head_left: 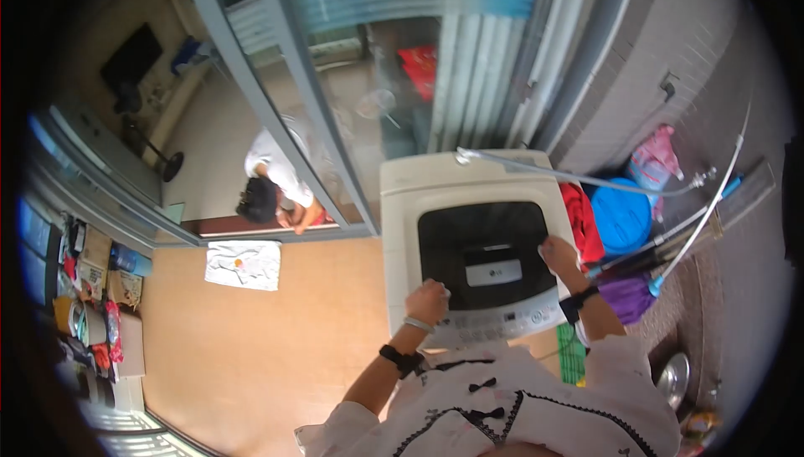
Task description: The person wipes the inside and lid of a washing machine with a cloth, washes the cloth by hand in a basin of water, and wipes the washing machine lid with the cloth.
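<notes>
In front of me stands a pale top-loading washing machine [402,231] with its dark lid [477,231] down. My left hand [429,302], wearing a bracelet, is closed at the lid's lower left edge. Something small and pale shows at its fingertips; I cannot make out what. My right hand [559,254] is curled at the lid's right edge, with its fingertips close together, and what they hold, if anything, is too small to name. Black bands circle both wrists. Below the lid runs the control panel [502,323].
A grey hose [578,177] crosses the machine's back right corner. To the right are a blue plastic basin [621,216], red cloth [582,223] and a purple mop head [626,298]. Another person [280,168] crouches at the sliding door, near a white mat [243,265].
</notes>
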Tool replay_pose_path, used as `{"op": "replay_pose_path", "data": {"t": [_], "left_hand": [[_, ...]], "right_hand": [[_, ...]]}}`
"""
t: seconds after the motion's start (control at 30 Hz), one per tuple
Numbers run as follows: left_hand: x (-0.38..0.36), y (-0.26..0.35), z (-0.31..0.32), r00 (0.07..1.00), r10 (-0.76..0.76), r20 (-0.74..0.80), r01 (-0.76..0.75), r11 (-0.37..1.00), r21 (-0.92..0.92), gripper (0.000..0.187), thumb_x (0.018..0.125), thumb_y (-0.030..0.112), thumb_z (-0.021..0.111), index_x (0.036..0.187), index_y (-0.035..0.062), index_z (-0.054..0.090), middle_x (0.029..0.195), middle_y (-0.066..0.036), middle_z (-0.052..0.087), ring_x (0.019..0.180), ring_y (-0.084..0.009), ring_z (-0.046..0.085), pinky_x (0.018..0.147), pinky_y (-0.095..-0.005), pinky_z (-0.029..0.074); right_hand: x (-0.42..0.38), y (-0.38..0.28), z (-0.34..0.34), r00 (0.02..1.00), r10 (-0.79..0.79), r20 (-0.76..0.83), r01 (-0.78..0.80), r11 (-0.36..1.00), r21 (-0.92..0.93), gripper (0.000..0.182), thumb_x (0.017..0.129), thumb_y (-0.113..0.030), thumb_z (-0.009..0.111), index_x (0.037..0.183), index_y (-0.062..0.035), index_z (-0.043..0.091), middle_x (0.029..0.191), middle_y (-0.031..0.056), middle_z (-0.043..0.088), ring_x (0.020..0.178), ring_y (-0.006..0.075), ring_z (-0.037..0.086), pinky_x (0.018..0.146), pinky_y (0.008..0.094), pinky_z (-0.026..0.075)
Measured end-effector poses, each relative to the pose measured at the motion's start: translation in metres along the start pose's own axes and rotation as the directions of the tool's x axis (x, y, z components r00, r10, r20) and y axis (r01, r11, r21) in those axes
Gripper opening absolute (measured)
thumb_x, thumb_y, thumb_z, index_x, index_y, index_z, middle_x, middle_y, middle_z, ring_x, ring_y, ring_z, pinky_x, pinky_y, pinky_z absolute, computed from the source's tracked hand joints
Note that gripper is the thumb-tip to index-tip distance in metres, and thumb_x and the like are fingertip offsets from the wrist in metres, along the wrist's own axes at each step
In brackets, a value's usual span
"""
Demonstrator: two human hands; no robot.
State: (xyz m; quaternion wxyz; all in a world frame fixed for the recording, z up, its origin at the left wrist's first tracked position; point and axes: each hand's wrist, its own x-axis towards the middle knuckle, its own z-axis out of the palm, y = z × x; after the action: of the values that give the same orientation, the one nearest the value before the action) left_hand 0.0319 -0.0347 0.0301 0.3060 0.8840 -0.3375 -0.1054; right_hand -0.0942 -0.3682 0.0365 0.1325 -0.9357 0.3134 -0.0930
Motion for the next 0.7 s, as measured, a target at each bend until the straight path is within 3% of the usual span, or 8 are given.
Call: {"op": "replay_pose_path", "data": {"t": [0.1,0.13,0.2,0.33,0.5,0.6,0.67,0.7], "left_hand": [[0.02,-0.006,0.0,0.999,0.019,-0.051,-0.018,1.0,0.02,0.007,0.073,0.019,0.06,0.076,0.0122,0.061,0.084,-0.005,0.057,0.078,-0.0285,0.06,0.063,-0.0401,0.049],[0.03,-0.008,0.0,0.997,0.01,-0.074,-0.01,1.0,-0.005,0.008,0.074,0.02,0.06,0.077,0.0122,0.061,0.085,-0.005,0.058,0.079,-0.0282,0.06,0.064,-0.0397,0.049],[0.053,-0.014,0.001,0.995,0.021,-0.102,-0.023,1.0,-0.019,0.009,0.075,0.02,0.06,0.078,0.0122,0.062,0.085,-0.005,0.058,0.08,-0.0278,0.06,0.065,-0.0393,0.049],[0.103,-0.025,0.002,0.995,-0.002,-0.096,0.003,1.0,0.002,0.011,0.076,0.022,0.061,0.081,0.012,0.062,0.087,-0.005,0.058,0.082,-0.0275,0.06,0.068,-0.0382,0.049],[0.136,-0.018,0.009,0.989,0.042,-0.142,-0.044,0.999,-0.012,0.011,0.077,0.021,0.061,0.083,0.011,0.061,0.088,-0.006,0.058,0.082,-0.028,0.06,0.069,-0.0377,0.048],[0.117,0.007,0.021,0.986,0.156,-0.061,-0.16,0.985,-0.063,0.008,0.079,0.018,0.056,0.081,0.0116,0.059,0.089,-0.006,0.057,0.083,-0.027,0.059,0.069,-0.0378,0.049],[0.096,0.016,0.031,0.907,0.406,-0.115,-0.416,0.906,-0.082,0.013,0.075,0.01,0.06,0.087,0.0126,0.059,0.095,-0.005,0.057,0.087,-0.0257,0.058,0.072,-0.0358,0.049],[0.086,0.016,0.037,0.883,0.458,-0.104,-0.461,0.887,-0.009,0.018,0.073,0.006,0.059,0.09,0.0121,0.058,0.098,-0.004,0.055,0.088,-0.0246,0.056,0.073,-0.035,0.049]], "right_hand": [[-0.041,-0.029,-0.004,0.982,0.012,0.188,-0.033,0.993,0.112,0.02,0.074,-0.031,0.065,0.08,-0.0121,0.059,0.078,0.0104,0.062,0.08,0.0297,0.061,0.07,0.0395,0.047],[-0.056,-0.028,0.007,0.99,-0.064,0.126,0.041,0.983,0.177,0.02,0.073,-0.028,0.066,0.079,-0.0099,0.058,0.075,0.0127,0.061,0.076,0.0325,0.06,0.066,0.0393,0.047],[-0.073,-0.034,0.011,0.999,-0.045,0.031,0.031,0.933,0.359,0.021,0.073,-0.026,0.067,0.08,-0.0081,0.058,0.076,0.0131,0.061,0.076,0.0326,0.061,0.067,0.0389,0.048],[-0.082,-0.048,0.007,0.999,0.054,-0.005,-0.049,0.929,0.367,0.018,0.076,-0.023,0.065,0.081,-0.0082,0.058,0.078,0.0106,0.062,0.077,0.0289,0.062,0.067,0.0361,0.049],[-0.09,-0.054,0.015,0.978,0.082,-0.194,-0.003,0.926,0.377,0.015,0.076,-0.021,0.066,0.081,-0.0078,0.059,0.077,0.0095,0.062,0.072,0.0284,0.062,0.063,0.0374,0.049],[-0.093,-0.049,0.022,0.963,0.041,-0.265,0.051,0.942,0.331,0.013,0.077,-0.018,0.064,0.082,-0.008,0.058,0.078,0.0104,0.06,0.073,0.0305,0.06,0.062,0.0394,0.048],[-0.086,-0.047,0.019,0.931,-0.011,-0.364,0.11,0.961,0.253,0.012,0.078,-0.018,0.063,0.084,-0.0094,0.057,0.08,0.0088,0.059,0.076,0.0296,0.059,0.063,0.0404,0.047],[-0.079,-0.041,0.024,0.923,0.013,-0.384,0.081,0.97,0.228,0.011,0.078,-0.018,0.062,0.085,-0.0104,0.057,0.082,0.0075,0.059,0.078,0.0286,0.058,0.065,0.0406,0.047]]}}
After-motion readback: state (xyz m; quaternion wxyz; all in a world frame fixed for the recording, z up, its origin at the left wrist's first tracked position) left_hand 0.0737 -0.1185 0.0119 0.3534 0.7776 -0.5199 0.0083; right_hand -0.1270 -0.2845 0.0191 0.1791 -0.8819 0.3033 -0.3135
